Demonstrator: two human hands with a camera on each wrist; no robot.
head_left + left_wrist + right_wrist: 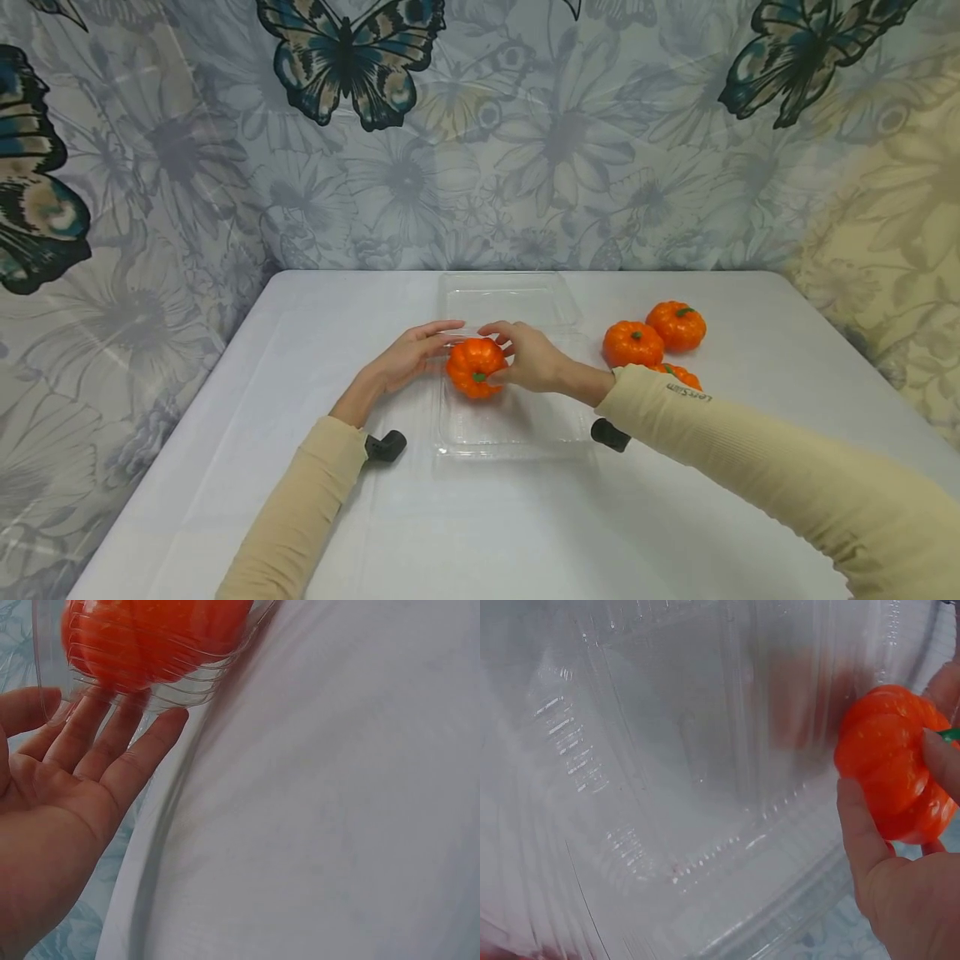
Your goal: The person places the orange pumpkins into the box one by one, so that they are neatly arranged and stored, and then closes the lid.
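My right hand [536, 358] grips a small glossy orange pumpkin [472, 360] with a green stem, thumb beside the stem and fingers around its side. The pumpkin is over the left part of a clear plastic clamshell container [517, 452], which lies open on the table. My left hand [405, 360] is at the container's left side. In the left wrist view, its fingers [142, 761] extend fairly straight against the ribbed clear wall, with the pumpkin showing through the plastic. The right wrist view shows the pumpkin [889, 757] near the container's wall.
Three more orange pumpkins sit to the right: one at the back [677, 327], one before it [630, 343], and one [681, 377] partly hidden by the right sleeve. The container's lid [510, 287] lies toward the white table's [360, 292] far edge. Patterned fabric surrounds the table.
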